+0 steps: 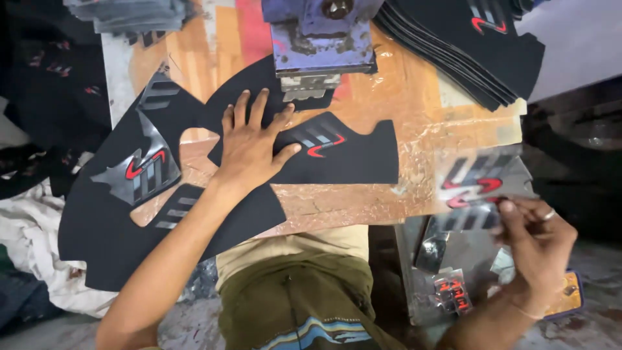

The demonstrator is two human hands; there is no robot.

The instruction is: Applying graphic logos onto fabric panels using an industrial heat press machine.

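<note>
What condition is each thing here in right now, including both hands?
left hand: spread flat, pressing on the black fabric piece.
black fabric piece: lying flat on the table, one end under the press.
press head: down near the fabric; contact unclear.
right hand: pinching a transparent logo film.
transparent logo film: lifted off the table, blurred.
stack of black pieces: piled, untouched.

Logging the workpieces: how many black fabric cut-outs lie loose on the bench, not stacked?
2: one black cut-out under the left hand, one large cut-out at bench left. Stacks may hide more.

Left hand (249, 146) flat on black fabric piece (350, 159); right hand (534, 243) pinching transfer film (479, 181)
</note>
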